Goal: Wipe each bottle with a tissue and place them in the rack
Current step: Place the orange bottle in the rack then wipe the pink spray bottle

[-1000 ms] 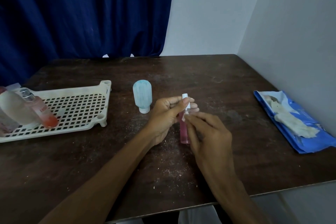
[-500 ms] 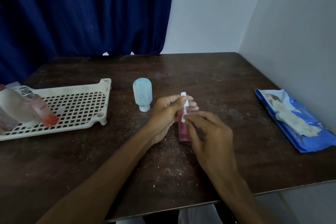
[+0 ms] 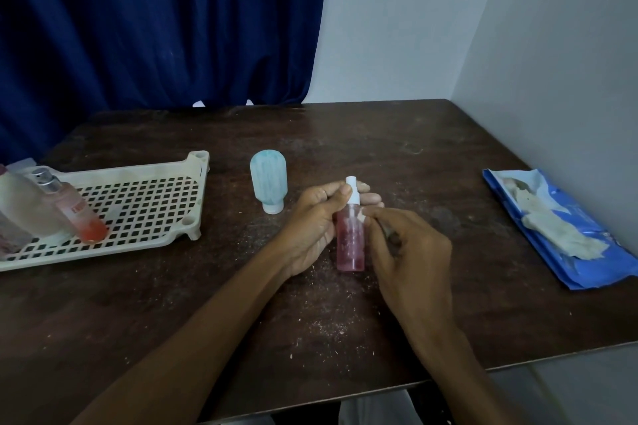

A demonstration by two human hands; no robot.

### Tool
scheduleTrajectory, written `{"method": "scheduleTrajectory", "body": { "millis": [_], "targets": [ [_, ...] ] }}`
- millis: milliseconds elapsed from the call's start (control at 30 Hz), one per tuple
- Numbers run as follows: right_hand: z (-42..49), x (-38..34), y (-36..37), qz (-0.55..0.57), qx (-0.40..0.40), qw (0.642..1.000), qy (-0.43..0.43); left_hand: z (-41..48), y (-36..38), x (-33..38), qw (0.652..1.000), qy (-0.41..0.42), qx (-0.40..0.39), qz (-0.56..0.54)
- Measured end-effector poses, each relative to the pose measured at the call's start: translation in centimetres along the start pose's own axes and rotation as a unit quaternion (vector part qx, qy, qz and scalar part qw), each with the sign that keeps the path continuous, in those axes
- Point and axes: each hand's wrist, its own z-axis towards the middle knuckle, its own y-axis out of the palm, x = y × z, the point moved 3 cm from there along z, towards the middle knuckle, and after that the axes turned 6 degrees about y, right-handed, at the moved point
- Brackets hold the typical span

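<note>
A small pink spray bottle [image 3: 350, 245] with a white nozzle stands at the table's middle. My left hand [image 3: 316, 224] grips it around the neck and upper body. My right hand [image 3: 411, 252] pinches a small scrap of white tissue [image 3: 361, 216] against the bottle's shoulder. A pale blue bottle [image 3: 268, 183] stands upside down on its white cap just left of my hands. The cream perforated rack [image 3: 145, 203] lies at the left and holds a frosted bottle [image 3: 24, 207] and a bottle with orange-red liquid [image 3: 77, 214], both lying tilted.
A blue tissue packet [image 3: 566, 245] with crumpled white tissues on it lies at the right, close to the wall. White crumbs are scattered over the dark wooden table [image 3: 345, 134] near my hands. A blue curtain hangs behind the table.
My right fingers with the tissue have slid slightly down from the nozzle to the bottle's shoulder. The bottle stays in the same spot in my left hand.
</note>
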Motion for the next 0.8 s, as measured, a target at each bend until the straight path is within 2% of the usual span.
{"method": "scheduleTrajectory", "body": {
  "millis": [167, 300, 433, 633, 800],
  "targets": [
    [0.0, 0.6, -0.2, 0.034, -0.003, 0.999, 0.034, -0.1, 0.1, -0.1, 1.0, 0.007, 0.009, 0.01],
    [-0.2, 0.2, 0.0, 0.015, -0.012, 1.0, -0.024, -0.1, -0.1, 0.0, 0.999, 0.01, 0.02, 0.033],
    [-1.8, -0.3, 0.5, -0.058, -0.042, 0.992, -0.102, -0.1, -0.2, -0.1, 0.999, 0.007, 0.026, 0.036],
    [-5.1, 0.0, -0.4, -0.073, -0.081, 0.986, -0.128, 0.0, -0.3, -0.1, 0.999, 0.008, 0.034, 0.018],
    [-3.2, 0.2, -2.0, -0.024, -0.034, 0.998, -0.043, 0.2, -0.1, 0.1, 0.998, -0.008, 0.041, -0.045]
  ]
}}
